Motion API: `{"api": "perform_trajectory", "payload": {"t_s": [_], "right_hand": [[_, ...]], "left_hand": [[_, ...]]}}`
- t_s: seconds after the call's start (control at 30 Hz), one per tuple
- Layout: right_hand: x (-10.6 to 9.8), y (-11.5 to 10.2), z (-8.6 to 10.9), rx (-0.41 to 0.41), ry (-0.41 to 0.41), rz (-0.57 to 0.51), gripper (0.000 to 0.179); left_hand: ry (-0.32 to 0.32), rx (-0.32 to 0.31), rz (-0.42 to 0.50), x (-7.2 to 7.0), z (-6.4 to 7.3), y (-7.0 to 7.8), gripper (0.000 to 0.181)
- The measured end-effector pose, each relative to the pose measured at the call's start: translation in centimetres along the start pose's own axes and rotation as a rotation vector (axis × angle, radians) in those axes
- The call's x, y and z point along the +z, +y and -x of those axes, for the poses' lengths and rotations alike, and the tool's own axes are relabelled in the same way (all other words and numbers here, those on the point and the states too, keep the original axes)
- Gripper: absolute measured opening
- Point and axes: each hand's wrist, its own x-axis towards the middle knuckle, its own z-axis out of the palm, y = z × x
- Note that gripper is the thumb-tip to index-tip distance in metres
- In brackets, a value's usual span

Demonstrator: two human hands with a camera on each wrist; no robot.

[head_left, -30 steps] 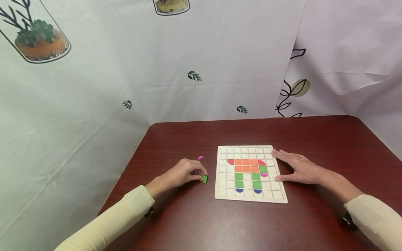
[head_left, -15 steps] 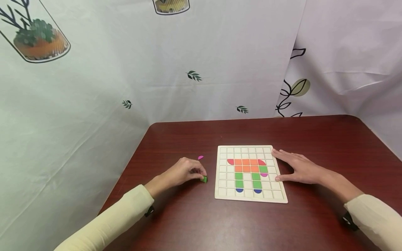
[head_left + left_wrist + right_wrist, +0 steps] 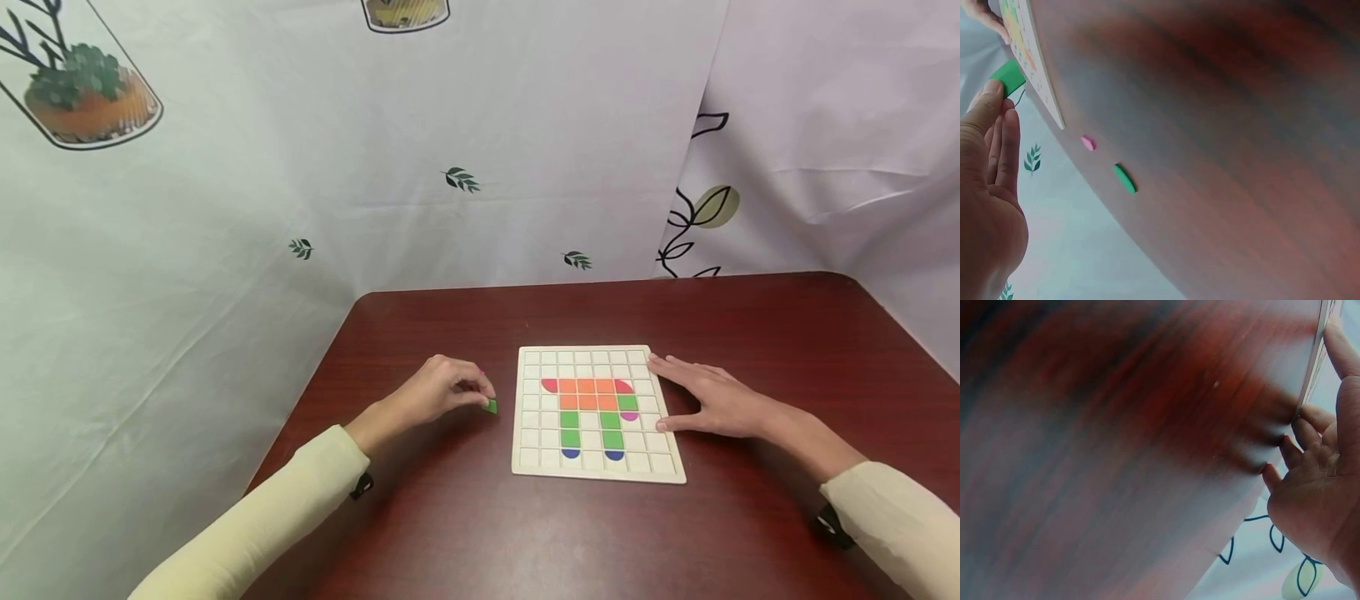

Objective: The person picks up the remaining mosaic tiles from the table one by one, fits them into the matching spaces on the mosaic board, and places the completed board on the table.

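Observation:
My left hand (image 3: 442, 392) pinches a green square tile (image 3: 491, 406) between thumb and fingers, left of the white grid board (image 3: 540, 463). The left wrist view shows this green tile (image 3: 1009, 76) at the fingertips, raised off the table. My right hand (image 3: 723, 404) rests beside the board's right edge, thumb and fingers spread and touching it. From the right wrist, the hand (image 3: 1316, 462) meets the board's rim (image 3: 1313, 365). On the board, orange tiles (image 3: 587, 394), green tiles (image 3: 570, 437), red, pink and blue rounded pieces form a two-legged figure.
In the left wrist view, a pink piece (image 3: 1088, 142) and another green piece (image 3: 1125, 179) lie on the table near the left hand. The dark red-brown table (image 3: 525, 542) ends at a printed white cloth (image 3: 487, 225) behind.
My left hand has lifted the green tile from the table and moved slightly away from me, now hiding most of the pink piece in the head view. The right hand and board stay put.

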Motion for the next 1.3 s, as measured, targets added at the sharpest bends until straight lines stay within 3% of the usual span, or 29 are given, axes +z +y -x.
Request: {"api": "perform_trajectory", "payload": {"t_s": [0.43, 0.7, 1.3], "right_hand": [[0.0, 0.1, -0.2, -0.003, 0.001, -0.001, 0.108], [0.0, 0.2, -0.2, -0.016, 0.009, 0.009, 0.107], [0.0, 0.1, 0.0, -0.013, 0.011, 0.003, 0.104]], "left_hand": [[0.040, -0.023, 0.017, -0.6, -2.5, -0.1, 0.014], [0.068, -0.023, -0.037, -0.5, -4.5, -0.3, 0.012], [0.070, -0.066, -0.025, 2.0, -8.9, -0.7, 0.012]]}}
